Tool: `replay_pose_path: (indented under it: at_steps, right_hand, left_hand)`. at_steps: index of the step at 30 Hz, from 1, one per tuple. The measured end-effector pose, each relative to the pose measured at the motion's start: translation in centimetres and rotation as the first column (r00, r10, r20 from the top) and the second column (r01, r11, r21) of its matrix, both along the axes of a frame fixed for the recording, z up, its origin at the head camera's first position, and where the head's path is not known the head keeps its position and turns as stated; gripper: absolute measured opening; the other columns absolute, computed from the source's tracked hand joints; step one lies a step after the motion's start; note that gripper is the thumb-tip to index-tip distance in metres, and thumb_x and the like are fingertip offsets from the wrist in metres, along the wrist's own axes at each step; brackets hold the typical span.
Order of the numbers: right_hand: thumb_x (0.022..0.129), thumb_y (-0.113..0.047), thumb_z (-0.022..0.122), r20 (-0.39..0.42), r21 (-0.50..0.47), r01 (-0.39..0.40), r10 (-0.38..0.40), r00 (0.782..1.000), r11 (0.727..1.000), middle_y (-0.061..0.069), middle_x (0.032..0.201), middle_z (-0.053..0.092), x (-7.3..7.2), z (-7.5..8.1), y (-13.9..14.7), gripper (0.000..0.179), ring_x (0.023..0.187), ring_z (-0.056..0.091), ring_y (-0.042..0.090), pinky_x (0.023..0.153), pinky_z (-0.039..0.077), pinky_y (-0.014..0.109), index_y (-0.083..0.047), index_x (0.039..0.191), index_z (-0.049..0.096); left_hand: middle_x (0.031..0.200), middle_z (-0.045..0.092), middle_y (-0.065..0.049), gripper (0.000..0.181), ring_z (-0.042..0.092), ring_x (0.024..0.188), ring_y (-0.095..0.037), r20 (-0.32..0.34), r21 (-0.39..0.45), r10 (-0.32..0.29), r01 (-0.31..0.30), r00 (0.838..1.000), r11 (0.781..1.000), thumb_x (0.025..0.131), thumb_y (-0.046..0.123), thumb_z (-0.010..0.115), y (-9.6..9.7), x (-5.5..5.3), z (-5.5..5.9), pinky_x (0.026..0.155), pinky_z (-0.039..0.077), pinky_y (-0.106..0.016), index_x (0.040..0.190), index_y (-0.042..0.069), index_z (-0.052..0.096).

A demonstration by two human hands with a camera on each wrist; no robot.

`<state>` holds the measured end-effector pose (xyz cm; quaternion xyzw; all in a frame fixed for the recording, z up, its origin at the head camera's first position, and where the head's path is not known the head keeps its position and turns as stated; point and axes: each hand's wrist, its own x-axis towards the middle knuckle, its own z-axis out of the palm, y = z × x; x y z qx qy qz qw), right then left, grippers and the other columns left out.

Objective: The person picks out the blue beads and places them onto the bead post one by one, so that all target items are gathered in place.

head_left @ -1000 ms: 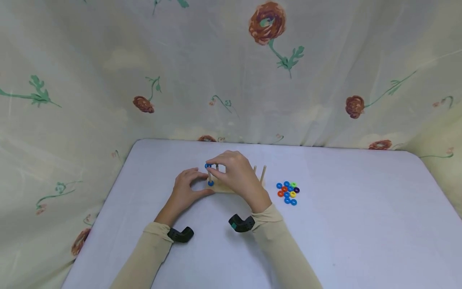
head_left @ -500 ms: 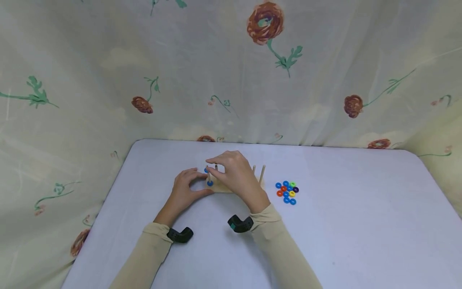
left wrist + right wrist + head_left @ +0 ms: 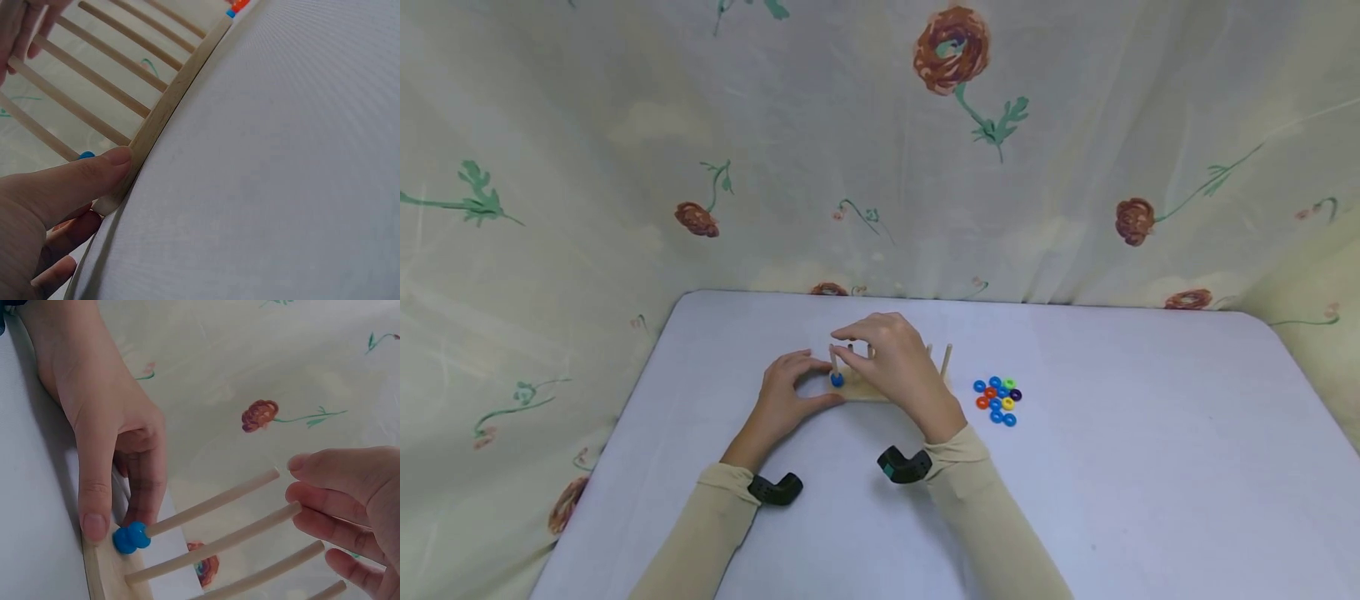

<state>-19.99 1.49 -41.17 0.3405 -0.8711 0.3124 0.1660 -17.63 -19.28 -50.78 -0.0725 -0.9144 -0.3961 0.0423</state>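
A wooden peg rack [image 3: 867, 389] with a row of upright pegs lies on the table. My left hand [image 3: 784, 390] grips its left end, thumb on the near side and fingers behind, as the left wrist view also shows. Two blue rings [image 3: 132, 538] sit stacked at the bottom of the leftmost peg [image 3: 215, 501]. Beside the top of that peg is my right hand [image 3: 350, 509], thumb and index finger apart with nothing between them. In the head view this hand [image 3: 891, 358] hides part of the middle pegs.
Right of the rack, a loose cluster of small rings in blue, orange, yellow, green and dark purple, including a yellow ring [image 3: 1008, 403], lies on the white table [image 3: 1120, 433]. A flowered curtain [image 3: 820, 125] hangs behind the table's far edge.
The second blue ring has left my right fingertips and dropped down the leftmost peg onto the lower one. My right thumb and finger have parted. The left hand stays in place.
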Motion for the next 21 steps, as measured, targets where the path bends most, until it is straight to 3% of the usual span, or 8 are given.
replay_pose_path:
  at_steps: [6,13,21]
  right_hand:
    - [0.092,-0.021,0.08,-0.007,-0.021,-0.001,0.001,1.0,1.0,0.001,0.099,0.081,0.2,0.5,1.4,0.019,0.093,0.075,0.016,0.102,0.057,0.041,-0.014,0.109,0.081]
    - [0.091,-0.021,0.081,0.038,-0.045,0.018,-0.016,0.999,0.999,0.001,0.102,0.081,0.4,0.8,3.7,0.02,0.094,0.073,0.018,0.1,0.056,0.042,-0.013,0.11,0.081]
    - [0.088,-0.014,0.083,0.027,-0.153,0.009,-0.005,1.0,0.988,0.003,0.106,0.081,0.5,0.4,6.7,0.022,0.1,0.074,0.021,0.095,0.058,0.044,-0.011,0.11,0.081]
  left_hand:
    - [0.133,0.071,-0.01,0.051,0.044,0.147,-0.033,-0.006,0.008,0.003,-0.003,1.0,1.0,0.077,0.03,0.092,0.1,0.0,0.1,0.128,0.017,-0.06,0.121,0.012,0.074]
    - [0.134,0.071,-0.009,0.052,0.044,0.147,-0.033,-0.001,0.011,0.004,-0.004,1.0,1.0,0.077,0.031,0.093,0.1,0.0,0.0,0.128,0.018,-0.06,0.122,0.012,0.074]
    - [0.137,0.069,-0.008,0.052,0.043,0.148,-0.031,0.019,0.012,0.012,-0.012,1.0,1.0,0.077,0.031,0.092,0.2,0.0,-0.1,0.129,0.017,-0.058,0.122,0.013,0.074]
